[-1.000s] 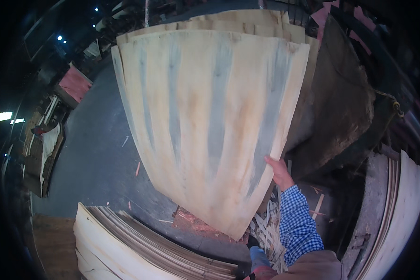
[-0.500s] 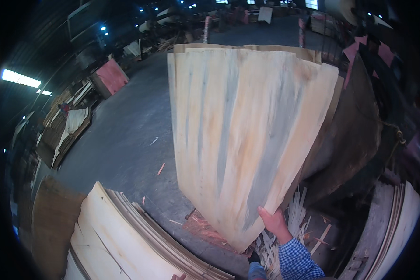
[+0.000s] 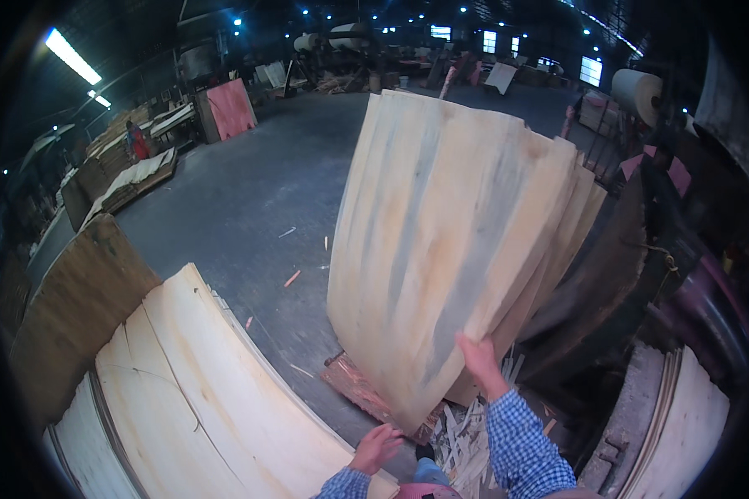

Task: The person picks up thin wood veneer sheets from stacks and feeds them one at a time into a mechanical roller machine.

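A large veneer sheet (image 3: 441,241), pale with grey and tan streaks, stands tilted in front of me. My right hand (image 3: 481,363) is closed on its right edge, low down, with the thumb on the face. More sheets show behind that edge. Near the sheet's bottom corner is my left hand (image 3: 376,449), its fingers partly stretched and holding nothing I can see. It hovers beside the edge of a veneer stack (image 3: 225,391), whose top sheet has long cracks.
A brown board (image 3: 83,283) stands behind the stack. Wood strips (image 3: 466,437) litter the floor by my feet, next to a reddish block (image 3: 354,387). At right lie another veneer stack (image 3: 682,424) and dark machinery (image 3: 591,291). A person in red (image 3: 137,141) is far left.
My left hand has come up into view at the lower middle. The sheet's top has swung right and leans farther back, still in my right hand. The view has shifted too.
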Demonstrator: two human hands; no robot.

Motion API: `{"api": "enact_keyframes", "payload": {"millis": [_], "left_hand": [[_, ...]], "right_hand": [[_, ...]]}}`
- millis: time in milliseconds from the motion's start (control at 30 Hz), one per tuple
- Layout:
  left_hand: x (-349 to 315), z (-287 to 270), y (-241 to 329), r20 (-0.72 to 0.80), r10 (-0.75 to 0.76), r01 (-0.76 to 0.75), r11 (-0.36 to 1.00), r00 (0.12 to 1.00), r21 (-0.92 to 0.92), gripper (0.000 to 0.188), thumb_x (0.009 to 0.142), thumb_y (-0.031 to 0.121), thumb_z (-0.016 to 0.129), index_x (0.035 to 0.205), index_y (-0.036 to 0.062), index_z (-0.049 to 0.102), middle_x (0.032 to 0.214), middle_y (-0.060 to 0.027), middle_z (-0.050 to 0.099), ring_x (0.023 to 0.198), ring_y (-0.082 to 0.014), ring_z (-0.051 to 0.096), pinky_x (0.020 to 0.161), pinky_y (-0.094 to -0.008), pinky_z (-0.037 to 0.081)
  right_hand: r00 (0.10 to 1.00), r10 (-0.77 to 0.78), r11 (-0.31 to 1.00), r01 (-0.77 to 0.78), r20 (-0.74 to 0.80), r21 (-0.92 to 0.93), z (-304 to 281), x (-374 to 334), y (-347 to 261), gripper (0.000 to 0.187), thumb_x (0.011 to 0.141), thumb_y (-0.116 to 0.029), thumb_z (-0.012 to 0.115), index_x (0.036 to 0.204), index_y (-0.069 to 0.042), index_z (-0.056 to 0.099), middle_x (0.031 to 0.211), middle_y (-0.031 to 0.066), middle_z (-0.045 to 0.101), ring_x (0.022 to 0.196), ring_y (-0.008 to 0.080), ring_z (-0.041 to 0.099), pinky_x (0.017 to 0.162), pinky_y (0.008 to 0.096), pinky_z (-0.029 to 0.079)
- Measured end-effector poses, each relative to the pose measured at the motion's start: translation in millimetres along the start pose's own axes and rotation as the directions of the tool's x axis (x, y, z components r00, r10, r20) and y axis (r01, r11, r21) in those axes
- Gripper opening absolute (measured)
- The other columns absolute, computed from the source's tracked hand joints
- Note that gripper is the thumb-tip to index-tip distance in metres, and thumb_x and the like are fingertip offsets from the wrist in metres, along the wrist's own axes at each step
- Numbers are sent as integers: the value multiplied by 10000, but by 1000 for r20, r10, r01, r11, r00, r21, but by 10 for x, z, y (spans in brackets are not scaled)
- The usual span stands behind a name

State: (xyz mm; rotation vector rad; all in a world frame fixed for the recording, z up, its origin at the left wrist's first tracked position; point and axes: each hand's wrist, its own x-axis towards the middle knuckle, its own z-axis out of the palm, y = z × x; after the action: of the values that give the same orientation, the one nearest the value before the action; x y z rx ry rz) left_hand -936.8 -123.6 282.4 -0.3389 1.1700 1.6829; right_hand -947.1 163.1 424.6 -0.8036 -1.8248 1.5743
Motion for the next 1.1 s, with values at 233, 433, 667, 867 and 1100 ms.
{"api": "enact_keyframes", "payload": {"millis": [233,433,667,867,1100], "left_hand": [[644,208,-306,183,-196,254,885,963,-391,635,965,469,484,1399,53,282,1365,-207,478,1245,-343,490,1013,-493,409],[1268,562,-374,182,-267,295,482,946,-825,753,934,585,438,1403,8,318,1363,-238,464,1274,-364,457,1060,-514,355],[2242,690,-537,35,-18,39,225,999,-974,294,875,327,676,1036,87,624,960,-29,675,834,-156,607,689,-309,504],[1962,665,-325,-119,-95,-96,219,988,-971,293,923,314,614,1103,83,612,1066,-28,686,901,-161,654,697,-298,532],[2299,567,-767,-115,61,-122,123,991,-985,257,930,212,593,1128,49,596,1077,-79,679,973,-206,657,777,-322,554]], "right_hand": [[996,-27,921,58,84,-386,-88,429,-727,325,869,-229,598,1055,36,625,873,184,680,826,185,656,743,327,501],[969,-151,903,216,195,-372,-76,218,-874,340,824,-227,583,1038,33,629,913,222,677,880,334,667,779,389,503],[954,-234,886,288,185,-364,211,876,-1142,344,839,-221,578,1043,52,628,965,251,669,924,351,662,781,409,503],[945,-151,922,240,290,-303,169,855,-997,353,846,-206,594,1080,57,617,1022,236,670,965,320,660,814,396,494],[941,-268,962,251,208,104,167,835,-1491,339,853,-126,610,1089,117,589,1022,115,660,913,174,607,800,323,491]]}}
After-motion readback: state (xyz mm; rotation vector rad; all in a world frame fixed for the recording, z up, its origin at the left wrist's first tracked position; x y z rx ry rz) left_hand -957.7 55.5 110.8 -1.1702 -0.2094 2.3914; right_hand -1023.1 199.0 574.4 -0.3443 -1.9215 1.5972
